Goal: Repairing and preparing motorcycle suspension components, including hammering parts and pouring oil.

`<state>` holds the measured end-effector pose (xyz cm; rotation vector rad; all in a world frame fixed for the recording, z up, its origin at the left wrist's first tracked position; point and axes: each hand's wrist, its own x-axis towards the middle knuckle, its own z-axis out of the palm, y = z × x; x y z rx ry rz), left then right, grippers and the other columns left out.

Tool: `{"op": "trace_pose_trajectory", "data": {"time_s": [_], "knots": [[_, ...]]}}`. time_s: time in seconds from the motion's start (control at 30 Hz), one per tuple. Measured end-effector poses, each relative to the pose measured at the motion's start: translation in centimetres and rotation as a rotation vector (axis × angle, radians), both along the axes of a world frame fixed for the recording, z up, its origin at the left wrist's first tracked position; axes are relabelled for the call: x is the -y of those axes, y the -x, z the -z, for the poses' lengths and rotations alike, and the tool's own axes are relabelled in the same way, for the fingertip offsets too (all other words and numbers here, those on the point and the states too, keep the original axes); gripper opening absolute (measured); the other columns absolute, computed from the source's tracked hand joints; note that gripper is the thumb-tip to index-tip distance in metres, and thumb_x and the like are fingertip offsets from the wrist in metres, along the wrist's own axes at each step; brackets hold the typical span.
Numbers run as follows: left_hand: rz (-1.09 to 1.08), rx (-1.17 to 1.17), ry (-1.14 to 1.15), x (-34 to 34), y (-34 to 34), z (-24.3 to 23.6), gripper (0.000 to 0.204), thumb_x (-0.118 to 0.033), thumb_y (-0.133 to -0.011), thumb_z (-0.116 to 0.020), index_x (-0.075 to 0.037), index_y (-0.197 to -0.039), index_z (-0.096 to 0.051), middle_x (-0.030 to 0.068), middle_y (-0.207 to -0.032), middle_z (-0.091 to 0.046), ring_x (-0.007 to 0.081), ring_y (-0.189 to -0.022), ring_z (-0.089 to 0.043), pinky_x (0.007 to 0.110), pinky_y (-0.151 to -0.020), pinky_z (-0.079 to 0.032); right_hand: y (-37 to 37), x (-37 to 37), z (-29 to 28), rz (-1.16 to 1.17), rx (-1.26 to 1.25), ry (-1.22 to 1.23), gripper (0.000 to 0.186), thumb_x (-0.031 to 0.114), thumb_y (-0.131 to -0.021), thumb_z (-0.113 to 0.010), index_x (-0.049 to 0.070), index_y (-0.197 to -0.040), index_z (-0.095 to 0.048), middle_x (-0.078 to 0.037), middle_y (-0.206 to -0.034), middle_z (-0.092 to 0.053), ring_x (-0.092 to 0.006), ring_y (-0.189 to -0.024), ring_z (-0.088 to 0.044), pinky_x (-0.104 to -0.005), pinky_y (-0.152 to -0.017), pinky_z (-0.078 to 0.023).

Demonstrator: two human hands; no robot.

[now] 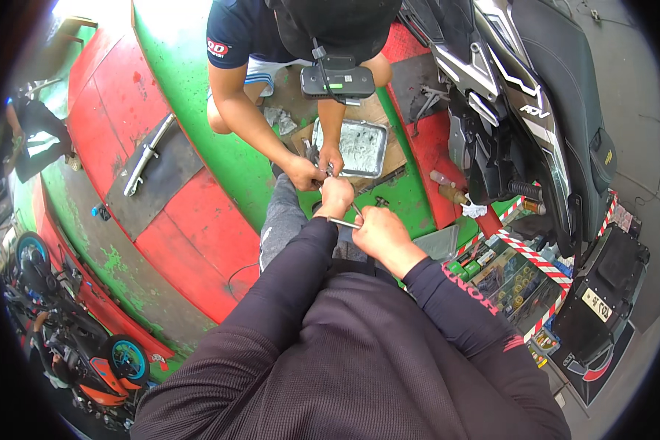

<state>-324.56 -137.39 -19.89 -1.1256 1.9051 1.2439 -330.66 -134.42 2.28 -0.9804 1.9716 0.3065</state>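
Note:
My right hand [386, 236] is closed around a metal hand tool [342, 222], whose bar sticks out to the left of the fist and whose thin shaft runs up toward my left hand. It looks like a T-handle wrench. Just ahead, my left hand [337, 196] is also closed, its fingers mostly hidden; what it grips cannot be made out. A co-worker's hands [306, 173] meet mine there, around a dark metal part [312, 152] that is largely covered. Beyond them lies a metal tray [380, 150] with wet grey residue, resting on cardboard [397, 152].
A scooter [524, 110] stands close on the right, with a striped-edged glass case [521, 286] below it. Bottles [452, 193] lie beside the red platform. A silver fork leg [141, 167] rests on a black mat at left. Motorcycles [99, 378] stand lower left.

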Motion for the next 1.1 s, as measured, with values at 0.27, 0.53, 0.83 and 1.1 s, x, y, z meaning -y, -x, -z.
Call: {"op": "trace_pose_trajectory", "data": {"time_s": [0.27,0.53,0.83,1.1], "knots": [[0.123,0.023,0.011,-0.4,0.1,-0.4,0.013,-0.019,-0.082,-0.072,-0.010,-0.082,-0.081,0.0086,-0.084,-0.078,0.0218,-0.077,-0.077,0.036,-0.065,-0.058,0.0,-0.3,-0.7,0.005,0.019,0.007,0.026,0.021,-0.090,-0.061,0.000,-0.092,-0.075,-0.025,-0.091,-0.073,-0.0423,-0.090,-0.072,-0.0504,-0.085,-0.056],[-0.579,-0.018,-0.261,-0.6,-0.6,-1.2,0.034,-0.017,-0.093,-0.054,0.004,-0.077,-0.074,0.0176,-0.070,-0.073,0.0289,-0.060,-0.073,0.042,-0.056,-0.058,0.6,-0.8,-1.1,0.047,0.035,0.096,0.027,0.021,-0.091,-0.059,-0.003,-0.088,-0.071,-0.029,-0.086,-0.070,-0.0473,-0.086,-0.069,-0.0534,-0.082,-0.054],[-1.177,-0.126,-0.678,-0.8,-5.8,-7.1,0.043,-0.038,-0.099,-0.044,-0.001,-0.110,-0.063,0.0079,-0.062,-0.053,0.0204,-0.046,-0.053,0.036,-0.044,-0.044,1.9,-1.9,-0.5,0.086,0.067,0.076,0.031,0.025,-0.092,-0.057,-0.001,-0.092,-0.074,-0.026,-0.090,-0.072,-0.0447,-0.090,-0.070,-0.0521,-0.085,-0.054],[-1.326,-0.211,-0.484,-0.4,-15.3,-8.9,0.050,-0.039,-0.104,-0.044,-0.005,-0.138,-0.055,0.0019,-0.070,-0.050,0.0129,-0.053,-0.049,0.030,-0.048,-0.043,3.2,-3.9,0.6,0.092,0.121,0.185,0.033,0.024,-0.091,-0.056,-0.004,-0.091,-0.073,-0.030,-0.089,-0.070,-0.0482,-0.089,-0.068,-0.0538,-0.084,-0.053]]}}
